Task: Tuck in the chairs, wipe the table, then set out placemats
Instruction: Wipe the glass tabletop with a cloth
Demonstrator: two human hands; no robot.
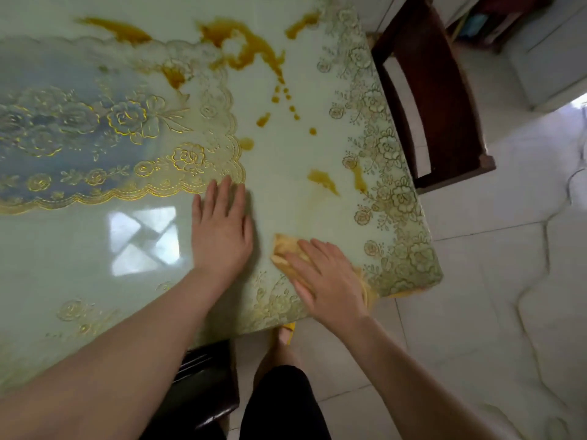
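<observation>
Pale green glossy table [79, 249] fills most of the view, with a gold floral border printed along its near and right edges. Window reflection [143, 239] visible on the near-left surface.

- Spills [247, 46]: amber-brown puddles and drops scattered across the far and right parts of the top. One patch [322, 181] lies near the right border. A faint yellowish smear [305, 211] runs between that patch and the cloth.
- Lace placemat [95, 128]: translucent, gold roses, scalloped gold rim. It lies flat on the left half of the table, and some spill reaches its far edge.
- Left hand [222, 230]: palm down, flat on the table, fingers straight and slightly spread. Fingertips sit at the placemat's near-right corner. It grasps nothing.
- Right hand [324, 277]: palm down, fingers extended, pressing on a yellow cloth [286, 246] near the table's near-right corner. Cloth shows past the fingertips and at the wrist side. The fingers are not curled round it.
- Dark wooden chair [444, 100]: its back stands just beside the table's right edge.
- Second dark chair [203, 382]: at the near edge, seat partly under the tabletop.
- Floor [508, 281]: pale tiles.
- Foot in a yellow slipper [286, 335] shows below the near edge.
</observation>
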